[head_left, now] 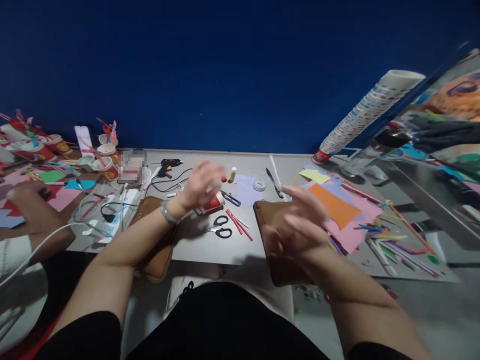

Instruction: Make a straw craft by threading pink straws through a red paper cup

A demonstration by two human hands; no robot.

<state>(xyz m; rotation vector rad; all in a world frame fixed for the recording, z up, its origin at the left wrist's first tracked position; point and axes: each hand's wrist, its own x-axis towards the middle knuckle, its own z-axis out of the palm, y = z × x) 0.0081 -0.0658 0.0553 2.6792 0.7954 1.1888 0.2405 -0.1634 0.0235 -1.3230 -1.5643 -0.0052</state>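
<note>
My left hand (pixel 204 186) is raised over the table, blurred, with its fingers loosely apart and nothing seen in them. Just below it a red and white paper cup (pixel 214 202) is partly covered by the hand. My right hand (pixel 300 222) hovers above a brown leather-like pad (pixel 279 272), fingers stretched out and blurred, holding nothing visible. Between the hands lie black-handled scissors (pixel 224 233), red sticks (pixel 235 223) and a dark utility knife (pixel 230 198). Farther back are a yellow glue stick (pixel 233 174), a roll of tape (pixel 259 185) and a black pen-like tool (pixel 274 182).
A tall stack of paper cups (pixel 369 112) leans at the back right, beside a clear bottle (pixel 362 159). Coloured paper (pixel 333 207) and several sticks (pixel 407 255) cover the right side. A glue gun (pixel 168 166), cables and a power strip (pixel 116 217) lie left, near another person's arm (pixel 41 212).
</note>
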